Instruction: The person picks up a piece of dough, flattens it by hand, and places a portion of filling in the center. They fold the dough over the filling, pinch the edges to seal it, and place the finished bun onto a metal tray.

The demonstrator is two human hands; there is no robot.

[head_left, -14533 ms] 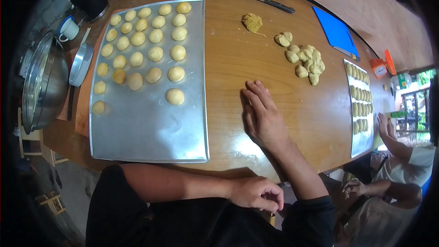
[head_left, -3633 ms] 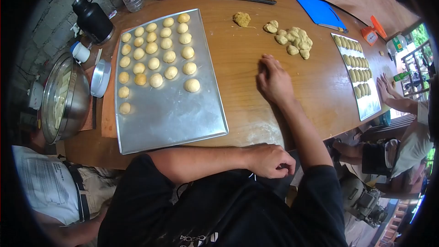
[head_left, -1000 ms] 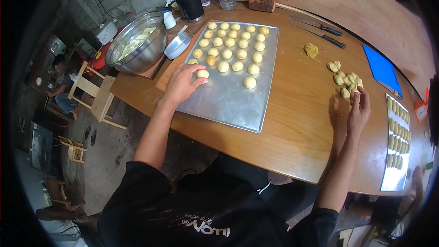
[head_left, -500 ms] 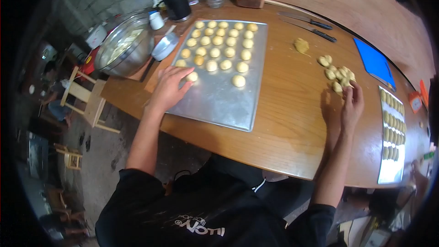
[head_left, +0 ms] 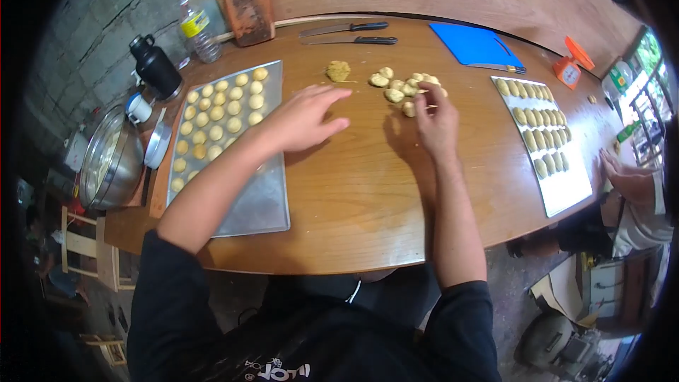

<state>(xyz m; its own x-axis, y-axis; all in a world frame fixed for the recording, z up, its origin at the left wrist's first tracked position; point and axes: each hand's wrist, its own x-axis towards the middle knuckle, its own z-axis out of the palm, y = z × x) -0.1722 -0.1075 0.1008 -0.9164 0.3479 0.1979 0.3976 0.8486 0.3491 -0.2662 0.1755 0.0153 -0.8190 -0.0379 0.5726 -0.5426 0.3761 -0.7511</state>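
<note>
My left hand [head_left: 311, 119] hangs above the right edge of a metal baking tray [head_left: 258, 221], fingers and thumb apart, holding nothing. Rows of round, pale yellow dough balls [head_left: 234, 107] sit on the tray, some hidden behind my left forearm. My right hand [head_left: 437, 124] is at the near edge of a cluster of small dough pieces [head_left: 394, 95]. Its thumb and fingers are closed on a dough piece, largely hidden by the fingers. A rough lump of yellowish dough or filling [head_left: 338, 71] lies between the hands, farther back on the table.
Two knives [head_left: 375, 40] and a blue cutting board [head_left: 474, 46] lie at the back. Rows of oval dough pieces fill a tray [head_left: 566, 194] at right, near an orange scale [head_left: 568, 71] and another person's hands [head_left: 626, 178]. A steel bowl [head_left: 113, 159] and black flask [head_left: 155, 67] stand left.
The view has swung right. My left hand has left the dough ball on the tray and moved toward the dough pieces, fingers open. My right hand stays at the cluster.
</note>
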